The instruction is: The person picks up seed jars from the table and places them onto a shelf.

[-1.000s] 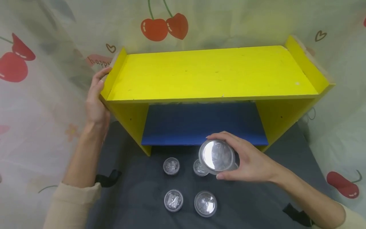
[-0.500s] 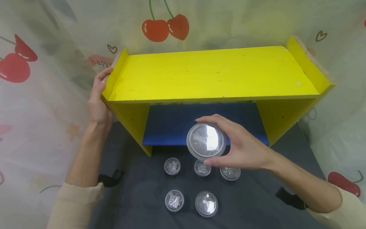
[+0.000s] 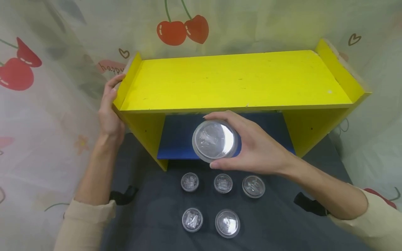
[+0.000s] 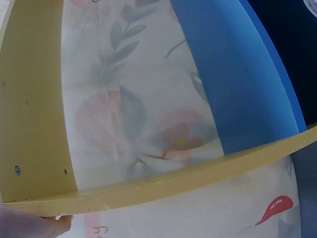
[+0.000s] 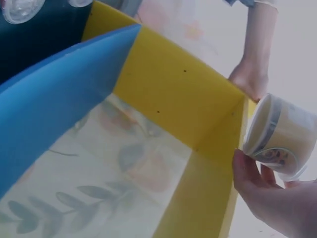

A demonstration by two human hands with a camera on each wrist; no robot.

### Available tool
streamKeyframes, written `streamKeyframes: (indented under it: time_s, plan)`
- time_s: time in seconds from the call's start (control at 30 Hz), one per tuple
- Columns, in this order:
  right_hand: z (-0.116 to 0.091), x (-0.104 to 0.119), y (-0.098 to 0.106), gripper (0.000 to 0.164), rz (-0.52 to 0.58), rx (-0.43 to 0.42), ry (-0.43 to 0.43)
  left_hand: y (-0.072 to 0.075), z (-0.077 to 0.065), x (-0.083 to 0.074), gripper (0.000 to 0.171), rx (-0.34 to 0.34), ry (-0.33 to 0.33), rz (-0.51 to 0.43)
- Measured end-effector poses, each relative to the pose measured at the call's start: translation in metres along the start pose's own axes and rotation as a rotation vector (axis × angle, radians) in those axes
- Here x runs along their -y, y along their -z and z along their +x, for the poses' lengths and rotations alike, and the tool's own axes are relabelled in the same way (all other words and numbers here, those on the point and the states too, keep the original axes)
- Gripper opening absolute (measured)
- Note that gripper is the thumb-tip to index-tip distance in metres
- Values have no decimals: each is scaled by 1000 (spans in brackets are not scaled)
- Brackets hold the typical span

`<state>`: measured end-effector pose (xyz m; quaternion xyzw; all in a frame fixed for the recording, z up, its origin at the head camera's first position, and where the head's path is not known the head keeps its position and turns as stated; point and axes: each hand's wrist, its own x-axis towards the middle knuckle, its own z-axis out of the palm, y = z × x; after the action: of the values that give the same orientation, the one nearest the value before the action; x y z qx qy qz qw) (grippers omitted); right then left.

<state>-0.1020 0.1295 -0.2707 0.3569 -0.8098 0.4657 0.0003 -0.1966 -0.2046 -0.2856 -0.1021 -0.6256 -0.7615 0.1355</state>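
My right hand (image 3: 248, 143) grips a round cup (image 3: 214, 139) with a clear lid, thumb on one side and fingers on the other. It is raised before the opening of a yellow and blue shelf (image 3: 232, 82). In the right wrist view the cup (image 5: 287, 134) is tilted on its side, with a printed label on its wall. At the shelf's left end my left hand (image 3: 111, 111) holds the yellow side panel (image 3: 127, 83) near its top edge. The left wrist view shows only part of this hand (image 4: 34, 223), against the panel's outer face.
Several lidded containers stand on the dark cloth (image 3: 150, 209) in front of the shelf, among them a small one (image 3: 190, 182) and a wider one (image 3: 227, 223). A blue board (image 3: 176, 136) spans the shelf low down. A cherry-printed curtain (image 3: 245, 28) hangs behind and at both sides.
My right hand has moved up and to the left with the cup, from over the containers to the front of the shelf. A container at the right has come into sight. The left hand stays put.
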Motion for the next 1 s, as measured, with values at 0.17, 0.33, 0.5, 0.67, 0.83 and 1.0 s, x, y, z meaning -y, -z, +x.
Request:
streamKeyframes:
  time_s: [0.17,0.33,0.5,0.67,0.83,1.0]
  plan:
    - [11,8,-1,81,-1,-9,32,0,-1,1,42,-7,4,19]
    - [25,13,-1,83,17,-16,35,1,-1,2,42,-25,1,52]
    - [40,15,1,83,44,-46,-25,3,0,4,42,-23,7,62]
    - [56,15,0,82,75,-93,-45,4,2,7,42,-24,-3,73]
    - [67,18,-4,81,88,-134,-38,6,3,9,41,-25,-28,59]
    - [79,21,-7,80,83,-173,-55,6,3,8,41,-31,-32,49]
